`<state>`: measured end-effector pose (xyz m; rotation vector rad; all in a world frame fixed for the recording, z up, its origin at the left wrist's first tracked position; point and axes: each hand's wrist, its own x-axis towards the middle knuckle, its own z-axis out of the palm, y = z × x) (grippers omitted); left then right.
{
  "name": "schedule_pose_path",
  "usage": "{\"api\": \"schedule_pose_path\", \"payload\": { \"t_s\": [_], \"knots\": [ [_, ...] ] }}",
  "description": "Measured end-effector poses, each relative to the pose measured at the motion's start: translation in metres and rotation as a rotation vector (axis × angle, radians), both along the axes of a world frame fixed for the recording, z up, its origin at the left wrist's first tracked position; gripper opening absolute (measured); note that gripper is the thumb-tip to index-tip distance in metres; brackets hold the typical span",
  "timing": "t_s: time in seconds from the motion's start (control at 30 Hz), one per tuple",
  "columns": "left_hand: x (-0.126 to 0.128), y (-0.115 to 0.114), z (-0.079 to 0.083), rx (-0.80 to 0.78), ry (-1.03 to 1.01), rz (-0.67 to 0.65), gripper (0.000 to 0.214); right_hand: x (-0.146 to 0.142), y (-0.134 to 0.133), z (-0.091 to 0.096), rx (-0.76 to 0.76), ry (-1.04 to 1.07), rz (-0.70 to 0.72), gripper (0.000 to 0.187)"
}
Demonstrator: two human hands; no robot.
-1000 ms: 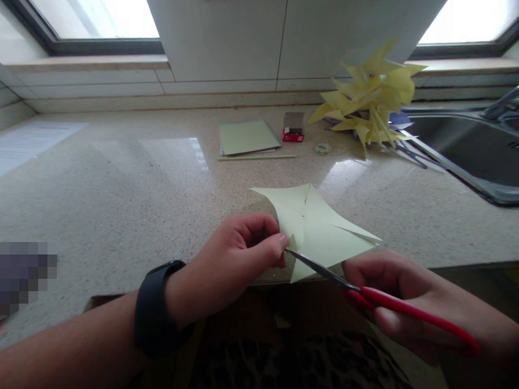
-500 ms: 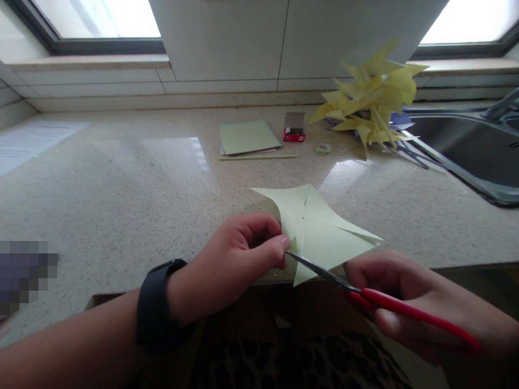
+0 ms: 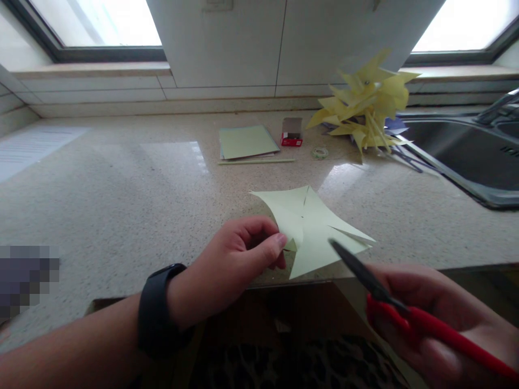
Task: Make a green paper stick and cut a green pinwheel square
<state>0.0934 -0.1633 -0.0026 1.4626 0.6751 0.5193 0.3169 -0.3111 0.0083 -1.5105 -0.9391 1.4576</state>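
Observation:
Near the counter's front edge lies a pale yellow-green sheet of paper (image 3: 310, 227), slit inward from its corners and with a small dark mark at its middle. My left hand (image 3: 255, 248), with a dark watch on the wrist, pinches the paper's left side between thumb and fingers. In my right hand (image 3: 430, 302) are red-handled scissors (image 3: 389, 302). Their dark blades are closed and point up and left, just over the paper's lower right part and slightly blurred.
Behind the paper sit a stack of coloured paper (image 3: 249, 142), a thin stick (image 3: 257, 161), a red box (image 3: 292, 132) and a tape roll (image 3: 320, 153). Several yellow paper pinwheels (image 3: 365, 102) lie beside the sink (image 3: 466, 151). A printed sheet (image 3: 36, 146) is at far left.
The scissors have come away from the slit beside my left thumb, moving right and toward me with my right hand. My left hand still pinches the paper.

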Motion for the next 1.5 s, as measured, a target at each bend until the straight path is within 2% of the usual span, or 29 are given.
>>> {"api": "schedule_pose_path", "payload": {
  "t_s": [0.07,0.17,0.23,0.4,0.5,1.13,1.5],
  "knots": [
    [0.001,0.0,0.001,-0.009,0.008,-0.008,0.02,-0.013,0.007,0.011,-0.053,0.053,-0.072,0.055],
    [0.002,-0.002,0.002,-0.021,0.03,-0.008,0.018,-0.03,0.023,0.02,0.015,-0.082,-0.231,0.048],
    [0.003,-0.003,0.001,-0.038,0.046,0.004,0.016,-0.037,0.031,0.017,0.082,-0.14,-0.28,0.044],
    [0.002,-0.003,-0.004,-0.004,0.057,0.044,0.013,-0.045,0.04,-0.005,0.251,-0.151,-0.271,0.031],
    [0.002,-0.003,-0.007,0.002,0.034,0.031,0.016,-0.048,0.044,-0.01,0.308,-0.119,-0.297,0.029],
    [0.001,-0.003,-0.005,-0.018,0.011,-0.031,0.012,-0.051,0.051,-0.011,0.296,0.085,-0.244,0.029],
    [0.0,-0.003,-0.004,0.013,0.018,-0.039,0.013,-0.05,0.052,-0.011,0.279,0.045,-0.25,0.03]
  ]
}}
